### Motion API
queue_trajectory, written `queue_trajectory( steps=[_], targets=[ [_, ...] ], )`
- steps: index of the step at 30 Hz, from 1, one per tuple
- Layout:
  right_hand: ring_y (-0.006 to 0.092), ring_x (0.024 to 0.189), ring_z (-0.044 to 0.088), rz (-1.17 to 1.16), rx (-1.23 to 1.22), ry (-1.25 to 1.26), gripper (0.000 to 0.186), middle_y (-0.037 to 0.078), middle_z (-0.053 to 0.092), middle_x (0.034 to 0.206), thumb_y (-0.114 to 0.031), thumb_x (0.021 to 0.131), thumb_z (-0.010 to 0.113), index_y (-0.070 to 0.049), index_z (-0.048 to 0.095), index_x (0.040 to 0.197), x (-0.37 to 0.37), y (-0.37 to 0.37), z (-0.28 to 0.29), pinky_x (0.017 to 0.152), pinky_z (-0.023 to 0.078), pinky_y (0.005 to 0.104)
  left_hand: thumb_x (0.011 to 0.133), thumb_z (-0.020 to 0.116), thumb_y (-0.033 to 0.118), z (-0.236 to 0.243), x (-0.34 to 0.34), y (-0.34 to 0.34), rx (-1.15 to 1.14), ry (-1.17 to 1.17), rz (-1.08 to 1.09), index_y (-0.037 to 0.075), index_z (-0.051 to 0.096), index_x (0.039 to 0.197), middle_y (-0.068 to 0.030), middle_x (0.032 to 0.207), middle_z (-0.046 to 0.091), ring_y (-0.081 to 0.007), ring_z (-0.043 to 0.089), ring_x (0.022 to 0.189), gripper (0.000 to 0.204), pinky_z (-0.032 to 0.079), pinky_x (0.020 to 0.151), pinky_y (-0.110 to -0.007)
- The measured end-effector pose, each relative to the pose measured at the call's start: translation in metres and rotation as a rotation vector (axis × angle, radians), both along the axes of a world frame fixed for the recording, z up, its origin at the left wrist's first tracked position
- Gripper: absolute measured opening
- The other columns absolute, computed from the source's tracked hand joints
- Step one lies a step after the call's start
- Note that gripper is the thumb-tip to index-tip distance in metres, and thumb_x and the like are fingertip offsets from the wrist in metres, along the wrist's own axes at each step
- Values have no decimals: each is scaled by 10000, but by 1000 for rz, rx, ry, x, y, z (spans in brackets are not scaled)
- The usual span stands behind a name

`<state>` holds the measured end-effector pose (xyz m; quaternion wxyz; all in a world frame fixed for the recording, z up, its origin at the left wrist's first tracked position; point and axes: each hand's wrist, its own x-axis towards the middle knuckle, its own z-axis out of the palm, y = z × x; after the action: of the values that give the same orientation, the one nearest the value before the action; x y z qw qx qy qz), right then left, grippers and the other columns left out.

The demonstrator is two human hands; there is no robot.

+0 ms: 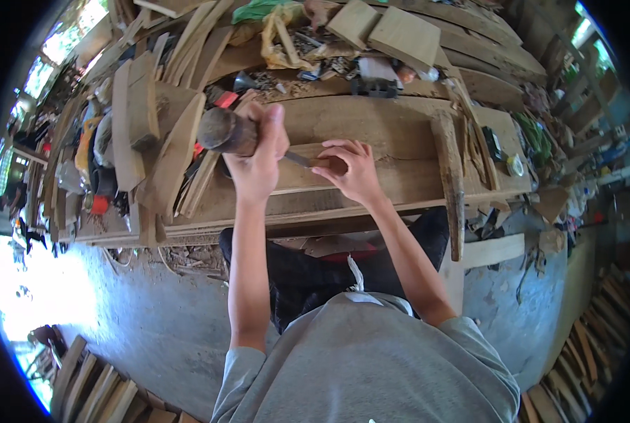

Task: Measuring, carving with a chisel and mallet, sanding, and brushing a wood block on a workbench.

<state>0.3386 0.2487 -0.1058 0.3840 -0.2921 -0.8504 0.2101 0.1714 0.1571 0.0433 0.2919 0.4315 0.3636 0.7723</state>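
- Left hand (257, 158) is closed around a wooden-handled tool (229, 132), its metal shaft slanting toward the right hand.
- Right hand (355, 173) curls narrowly near the shaft's tip; its hold is unclear.
- Planks (392, 116) lie beneath both.

Left hand (258, 151), upper left of centre: closed around thick wooden handle (225, 132). Right hand (356, 171), near centre: fingertips at dark blade (299, 160). Wood strips (589, 356) stacked, lower right.

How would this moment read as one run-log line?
left hand: closed on thick wooden tool | right hand: curled near narrow metal bar, contact unclear | beneath: wooden board
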Motion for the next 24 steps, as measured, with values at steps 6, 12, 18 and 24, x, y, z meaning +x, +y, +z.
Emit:
queue_trajectory(
  steps=[6,12,18,24],
  targets=[
    [305,1260,631,77,-134,90,472,74,677,1380,-381,845,892,-136,734,1217,22,-6,8,1136,417,482,1089,646,112,-3,0,8,-5,-31,-3,128,444,854,56,609,429,-36,361,512,310,265,484,-248],
    [407,1323,576,-432,102,-25,472,163,622,1432,-318,898,847,-129,698,1304,121,-9,35,1123,450,521,1084,655,120,2,1,10,-18,-51,10,124,475,864,60,608,418,-35,356,508,284,266,480,-242],
    [431,1266,615,-775,3,-289,657,203,662,1334,-479,957,759,-60,590,1433,218,-6,17,1044,510,531,1052,696,91,4,8,22,-45,30,10,129,492,816,60,597,442,-38,384,483,315,279,454,-244],
    [449,1160,664,-857,-185,-446,705,233,677,1264,-482,909,802,10,606,1374,242,-4,-1,972,538,524,1074,671,118,14,20,33,-74,162,59,109,496,831,49,615,449,-38,374,498,299,286,468,-245]
  ],
)
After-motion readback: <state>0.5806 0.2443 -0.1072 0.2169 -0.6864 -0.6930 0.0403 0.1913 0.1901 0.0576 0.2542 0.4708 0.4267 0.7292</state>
